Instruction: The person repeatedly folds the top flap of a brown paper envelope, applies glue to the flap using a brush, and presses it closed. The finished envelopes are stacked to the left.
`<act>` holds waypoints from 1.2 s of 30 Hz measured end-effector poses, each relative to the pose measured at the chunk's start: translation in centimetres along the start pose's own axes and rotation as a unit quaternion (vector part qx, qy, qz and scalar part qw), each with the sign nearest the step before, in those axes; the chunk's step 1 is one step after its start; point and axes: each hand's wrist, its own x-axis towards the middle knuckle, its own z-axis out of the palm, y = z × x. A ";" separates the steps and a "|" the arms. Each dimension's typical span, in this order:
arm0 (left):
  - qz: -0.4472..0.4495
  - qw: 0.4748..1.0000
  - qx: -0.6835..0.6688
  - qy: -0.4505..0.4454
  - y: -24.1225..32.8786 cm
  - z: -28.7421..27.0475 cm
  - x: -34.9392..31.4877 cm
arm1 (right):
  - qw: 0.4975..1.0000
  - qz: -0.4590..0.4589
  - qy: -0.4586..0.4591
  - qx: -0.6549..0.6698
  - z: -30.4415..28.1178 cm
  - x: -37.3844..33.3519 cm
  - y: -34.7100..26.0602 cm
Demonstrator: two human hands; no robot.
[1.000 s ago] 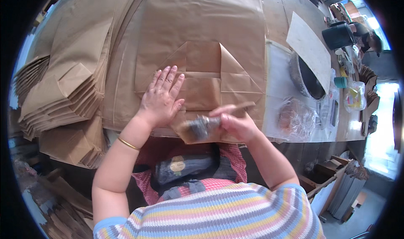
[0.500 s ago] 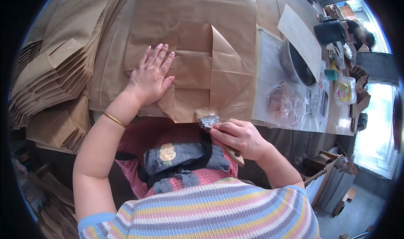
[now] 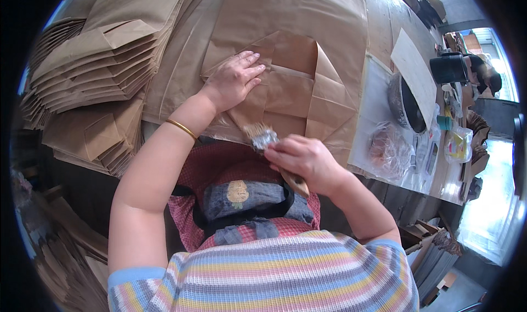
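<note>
A brown paper bag (image 3: pixel 290 98) lies in front of me with its bottom end folded open into a diamond shape with a central panel. My left hand (image 3: pixel 233 81) rests on the left flap of that fold, fingers stretched out and holding nothing. In my right hand (image 3: pixel 307 161) is a flat paintbrush (image 3: pixel 263 137) with a wooden handle, gripped near its metal band. Its pale bristles touch or hover just over the fold's near left edge; I cannot tell which. Shiny, wet-looking patches show on the plastic sheet near the table edge.
Stacks of folded brown paper bags (image 3: pixel 96 70) stand at the left. To the right are a dark round bowl (image 3: pixel 403 100), a pale board (image 3: pixel 414 73) leaning across it, and crumpled clear plastic (image 3: pixel 390 147). Farther right lie a clear bag and a black container (image 3: pixel 449 68).
The brush has moved left along the bag's near edge, from its middle to its left corner. My left hand stays on the left flap, its fingers closer together. The whole view has shifted.
</note>
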 end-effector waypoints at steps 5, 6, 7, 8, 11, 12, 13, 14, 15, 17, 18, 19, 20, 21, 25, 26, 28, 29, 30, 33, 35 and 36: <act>0.026 0.998 0.057 0.028 0.1 0.8 -0.3 | 0.999 0.020 -0.023 0.012 -0.1 -3.9 -1.6; 0.026 0.998 0.056 0.030 0.3 0.9 -0.2 | 0.999 0.029 -0.028 0.018 -0.1 -4.7 -2.0; 0.027 0.998 0.055 0.032 0.5 1.0 -0.2 | 0.998 0.046 -0.028 0.040 -0.4 -5.2 -2.4; 0.030 0.997 0.067 0.026 0.6 0.9 -0.2 | 0.997 0.051 0.000 0.049 -1.0 -5.6 -2.8; 0.036 0.994 0.098 0.018 0.4 0.4 -0.2 | 0.991 0.062 0.121 0.004 -3.0 -7.4 -3.0; 0.034 0.994 0.106 0.014 0.3 0.1 -0.3 | 0.983 0.093 0.148 -0.056 -3.5 -7.5 -2.7; 0.035 0.994 0.107 0.010 0.4 0.0 -0.1 | 0.981 0.098 0.141 -0.086 -3.0 -7.4 -1.7; 0.036 0.993 0.110 0.006 0.4 0.0 0.0 | 0.979 0.102 0.135 -0.116 -2.1 -7.4 -0.9; 0.035 0.994 0.100 0.010 0.3 0.3 0.2 | 0.985 0.095 0.117 -0.080 -1.1 -7.3 -1.4; 0.039 0.996 0.080 0.009 1.0 0.3 0.6 | 0.992 0.069 0.099 0.025 0.4 -6.6 -2.2; 0.042 0.996 0.075 0.010 1.2 -0.1 0.7 | 0.985 0.062 0.112 0.115 0.4 -5.8 -1.8; 0.045 0.996 0.077 0.013 0.8 -0.1 0.9 | 0.974 0.086 0.124 0.171 -0.8 -5.1 -1.2; 0.049 0.995 0.079 0.015 0.6 0.1 0.5 | 0.958 0.108 0.135 0.227 -2.3 -4.6 -0.7; 0.044 0.996 0.084 0.002 0.7 -0.1 0.4 | 0.956 0.101 0.182 0.206 -4.0 -4.3 0.4; 0.024 0.996 0.086 -0.017 1.2 -0.9 0.2 | 0.865 0.239 0.387 0.214 -8.9 -3.2 5.9; 0.020 0.996 0.089 -0.021 1.2 -1.2 0.4 | 0.853 0.263 0.378 0.246 -9.3 -2.0 7.5; 0.017 0.996 0.079 -0.030 1.7 -0.9 0.5 | 0.824 0.326 0.352 0.301 -9.7 -0.6 10.7; 0.019 0.996 0.076 -0.033 1.8 -0.8 0.8 | 0.824 0.339 0.349 0.289 -9.3 -0.3 12.5; 0.019 0.996 0.075 -0.039 1.8 -0.7 0.9 | 0.824 0.352 0.345 0.281 -8.3 -0.1 14.5; 0.007 0.996 0.077 -0.042 1.7 -1.0 0.7 | 0.831 0.373 0.339 0.235 -8.3 2.4 16.2; 0.010 0.997 0.075 -0.034 1.7 -1.2 0.6 | 0.837 0.369 0.343 0.213 -8.6 3.4 16.9; 0.014 0.997 0.072 -0.024 1.6 -1.1 0.4 | 0.837 0.346 0.366 0.215 -8.7 3.9 17.0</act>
